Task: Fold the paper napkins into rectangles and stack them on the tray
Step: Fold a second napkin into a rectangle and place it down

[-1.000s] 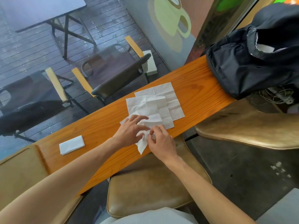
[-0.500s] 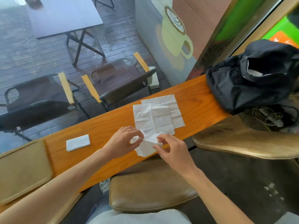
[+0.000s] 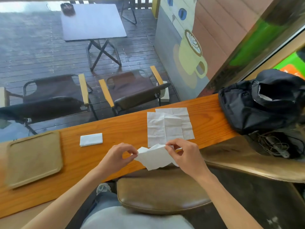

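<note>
A crumpled white paper napkin point(image 3: 154, 157) hangs in the air at the near edge of the wooden counter point(image 3: 125, 129). My left hand point(image 3: 118, 155) pinches its left corner and my right hand point(image 3: 183, 154) pinches its upper right edge. Just beyond, a pile of unfolded napkins point(image 3: 168, 126) lies flat on the counter. One folded rectangular napkin point(image 3: 91, 139) rests on the counter to the left. The brown tray point(image 3: 33, 158) sits at the far left with nothing on it.
A black bag point(image 3: 260, 103) lies on the counter's right end, with tangled cables point(image 3: 274, 144) beside it. Brown padded stools point(image 3: 161, 194) stand below the counter edge. Beyond the glass are folding chairs point(image 3: 132, 90) and a table point(image 3: 92, 22) on a wet deck.
Both hands lifted one napkin off the pile and drew it toward me, off the counter surface. The view tilted, bringing the tray into sight at left.
</note>
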